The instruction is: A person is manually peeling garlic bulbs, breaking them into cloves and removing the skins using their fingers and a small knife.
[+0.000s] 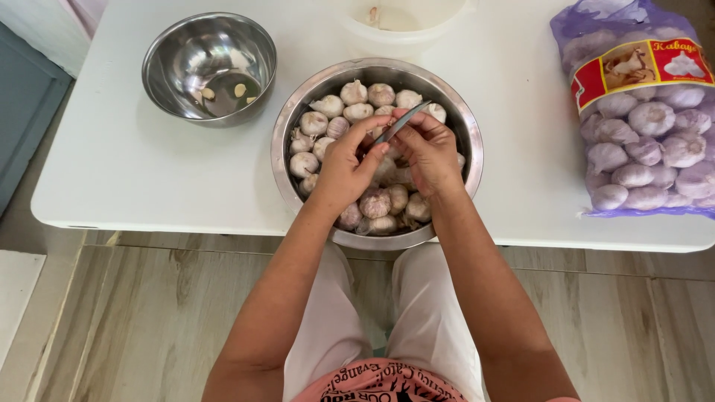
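A large steel bowl (292,119) on the white table holds several whole garlic bulbs (354,93). Both hands meet over the middle of this bowl. My right hand (430,151) grips a small knife (401,123) whose blade points up and to the right. My left hand (345,165) is closed around something held against the blade, probably a piece of garlic, though the fingers hide it.
A smaller steel bowl (160,59) at the back left holds a few peeled cloves (240,90). A white plastic container (406,26) stands behind the big bowl. A purple mesh bag of garlic bulbs (644,126) lies at the right. The table's front edge (186,225) is near my knees.
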